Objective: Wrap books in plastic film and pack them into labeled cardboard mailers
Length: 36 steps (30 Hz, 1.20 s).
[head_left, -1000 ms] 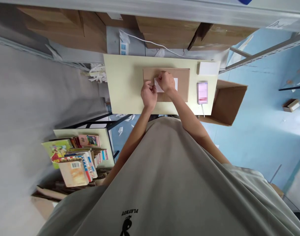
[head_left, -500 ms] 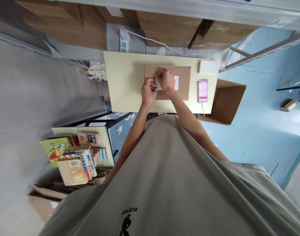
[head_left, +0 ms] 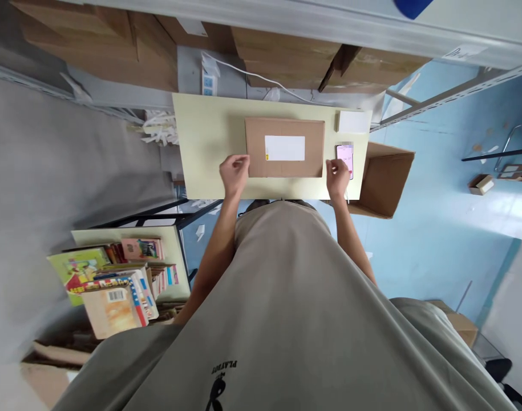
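A flat brown cardboard box (head_left: 285, 169) lies on the pale yellow table (head_left: 209, 131). On its top is a white label (head_left: 285, 148) with a small yellow mark at the left end. My left hand (head_left: 234, 174) hovers by the box's left side, fingers loosely bent and apart, with nothing visible in them. Past the box's right side is my right hand (head_left: 338, 178), its fingers also loosely curled and apart, seemingly holding nothing. It partly covers a phone (head_left: 344, 153) with a lit pink screen. Behind the phone sits a white stack or box (head_left: 353, 121).
An open cardboard box (head_left: 384, 180) stands right of the table. Large cartons (head_left: 282, 54) and a power strip (head_left: 209, 84) are on the shelf behind. At lower left, books (head_left: 115, 305) are piled on another table. White scraps (head_left: 160, 127) lie beyond the left edge.
My hands have come off the white label and moved apart, left hand to the box's left side, right hand over to the phone. The label now shows whole on the box.
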### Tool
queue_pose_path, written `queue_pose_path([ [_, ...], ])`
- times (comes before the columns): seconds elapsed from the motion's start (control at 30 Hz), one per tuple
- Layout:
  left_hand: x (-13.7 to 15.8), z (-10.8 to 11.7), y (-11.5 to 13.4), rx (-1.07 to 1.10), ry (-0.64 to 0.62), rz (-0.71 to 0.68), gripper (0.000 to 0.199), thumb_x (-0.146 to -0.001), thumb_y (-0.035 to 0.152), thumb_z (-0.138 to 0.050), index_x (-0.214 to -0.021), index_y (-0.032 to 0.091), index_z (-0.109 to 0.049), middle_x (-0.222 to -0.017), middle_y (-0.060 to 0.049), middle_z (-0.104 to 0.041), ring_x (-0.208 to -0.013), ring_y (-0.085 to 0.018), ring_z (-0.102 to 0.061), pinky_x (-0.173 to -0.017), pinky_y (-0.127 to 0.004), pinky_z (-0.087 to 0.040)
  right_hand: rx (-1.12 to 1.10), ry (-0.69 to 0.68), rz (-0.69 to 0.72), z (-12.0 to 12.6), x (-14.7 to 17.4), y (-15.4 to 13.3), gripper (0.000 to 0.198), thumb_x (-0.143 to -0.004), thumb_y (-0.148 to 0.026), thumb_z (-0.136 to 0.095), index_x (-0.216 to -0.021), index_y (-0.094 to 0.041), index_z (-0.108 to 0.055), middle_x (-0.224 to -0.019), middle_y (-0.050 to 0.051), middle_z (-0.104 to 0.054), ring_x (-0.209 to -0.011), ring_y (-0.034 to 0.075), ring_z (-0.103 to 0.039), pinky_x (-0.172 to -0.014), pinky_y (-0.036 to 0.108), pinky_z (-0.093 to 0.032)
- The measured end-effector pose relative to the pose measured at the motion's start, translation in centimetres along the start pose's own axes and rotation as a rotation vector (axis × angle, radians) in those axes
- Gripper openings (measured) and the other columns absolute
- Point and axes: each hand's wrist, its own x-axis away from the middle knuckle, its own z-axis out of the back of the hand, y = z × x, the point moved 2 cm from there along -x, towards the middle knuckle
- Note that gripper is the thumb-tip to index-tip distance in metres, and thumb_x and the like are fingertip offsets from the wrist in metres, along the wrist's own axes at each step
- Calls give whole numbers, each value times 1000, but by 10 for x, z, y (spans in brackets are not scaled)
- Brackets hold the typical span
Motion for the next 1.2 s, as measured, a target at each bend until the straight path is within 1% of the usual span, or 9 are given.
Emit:
queue_pose_path([
  [0.1,8,25,-27,-145,24,153,11,-95,31,-79,-92,21,-83,-96,-5,-85,-95,-24,-79,-98,-35,-63,-69,-64,-141,7,20,37,32,-114,-44,-59,-124,-22,-79,-121,18,-87,-106,30,-80,-100,47,-68],
  [0.2,16,23,-43,-195,-133,189,17,-87,28,-86,-103,20,-85,-118,-10,-89,-105,-26,-82,-104,-38,-65,-215,-216,-211,-12,36,42,51,-101,-43,-77,-147,-20,-76,-148,23,-82,-128,33,-79,-105,49,-70],
  [0.3,25,8,-38,-142,-255,108,39,-79,19,-88,-119,19,-86,-148,-18,-84,-122,-29,-82,-103,-38,-67,-352,-291,-207,-30,43,26,54,-98,-50,-82,-142,-20,-80,-158,24,-78,-143,33,-76,-114,50,-69],
  [0.4,32,7,-14,-80,-225,-21,23,-87,25,-89,-109,21,-87,-150,-16,-83,-131,-28,-81,-109,-37,-67,-406,-210,-112,-21,40,4,52,-102,-65,-81,-130,-21,-86,-155,20,-80,-146,31,-76,-126,53,-63],
  [0.47,35,16,9,-44,-164,-108,13,-96,35,-87,-101,23,-87,-138,-11,-87,-127,-26,-81,-108,-34,-67,-406,-109,-56,-2,36,-11,56,-103,-72,-80,-127,-23,-89,-149,18,-83,-142,32,-78,-126,53,-64],
  [0.6,31,35,43,-94,-58,-165,44,-106,55,-80,-76,22,-74,-79,0,-73,-94,-23,-76,-80,-26,-60,-300,36,-51,31,28,-39,62,-105,-81,-74,-111,-22,-92,-124,17,-89,-124,34,-84,-109,49,-71],
  [0.77,18,31,37,-188,-70,-101,58,-102,58,-83,-61,22,-62,-59,2,-52,-71,-17,-63,-67,-28,-44,-200,-24,-164,21,27,-52,72,-102,-88,-73,-99,-18,-90,-107,19,-91,-104,35,-86,-99,50,-70],
  [1.0,15,19,9,-107,-76,-79,35,-101,54,-84,-86,23,-81,-93,-7,-86,-92,-24,-81,-88,-32,-59,-233,16,-162,5,36,-41,77,-102,-92,-69,-107,-18,-87,-116,22,-90,-114,35,-85,-105,51,-69],
  [1.2,18,20,-2,36,-182,-83,32,-107,54,-79,-111,23,-83,-131,-15,-89,-117,-25,-86,-104,-33,-67,-268,27,-159,3,49,-30,77,-107,-87,-64,-132,-17,-84,-141,25,-85,-131,33,-82,-113,49,-68],
])
